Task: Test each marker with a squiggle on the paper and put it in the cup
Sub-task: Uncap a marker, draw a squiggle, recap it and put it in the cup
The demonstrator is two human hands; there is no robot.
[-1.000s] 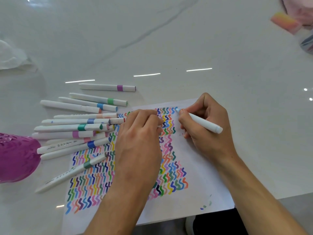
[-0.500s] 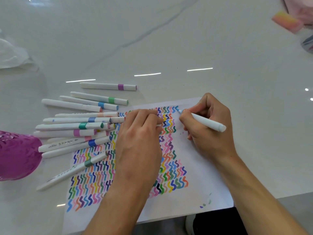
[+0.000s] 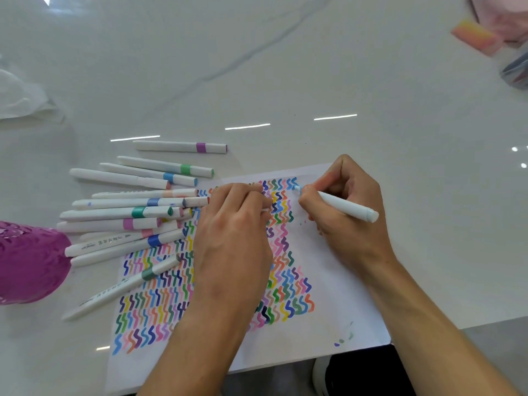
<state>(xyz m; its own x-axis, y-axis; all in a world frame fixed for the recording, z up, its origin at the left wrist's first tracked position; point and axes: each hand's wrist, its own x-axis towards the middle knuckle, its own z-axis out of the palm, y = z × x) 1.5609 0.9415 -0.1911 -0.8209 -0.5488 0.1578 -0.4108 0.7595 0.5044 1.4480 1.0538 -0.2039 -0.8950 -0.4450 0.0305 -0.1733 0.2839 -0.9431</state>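
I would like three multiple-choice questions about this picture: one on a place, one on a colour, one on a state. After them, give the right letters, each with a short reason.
1. Where is the cup?
A. left of the loose markers
B. on the paper
C. behind the right hand

2. What colour is the tip of the marker in the right hand?
A. red
B. light blue
C. black

3. How is that marker?
A. capped
B. lying in the cup
C. uncapped, tip at the paper

Answers:
1 A: the cup stands at the left edge, with the markers to its right.
2 B: the tip shows light blue beside the fingers.
3 C: the bare tip is at the paper by the top row of squiggles.
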